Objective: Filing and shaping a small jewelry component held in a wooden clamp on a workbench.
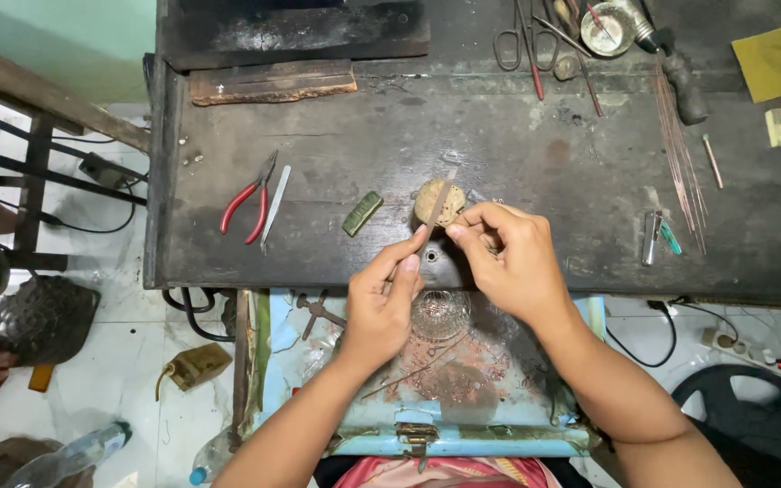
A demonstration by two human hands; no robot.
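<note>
At mid-frame we pinch a thin metal strip (pixel 434 217) between both hands: left hand (pixel 381 303) fingertips low, right hand (pixel 508 258) high, steadying it over the bench (pixel 517 163) beside a round block (pixel 438 201).

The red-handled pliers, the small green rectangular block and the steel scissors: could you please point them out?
Red-handled pliers (pixel 248 210), head view, on a red handle.
Small green rectangular block (pixel 362 213), head view, its middle.
Steel scissors (pixel 522 41), head view, between the finger loops.

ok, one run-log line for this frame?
left hand: pinches thin strip | right hand: pinches strip, upper part | behind: tan lump | bench: red pliers
</note>
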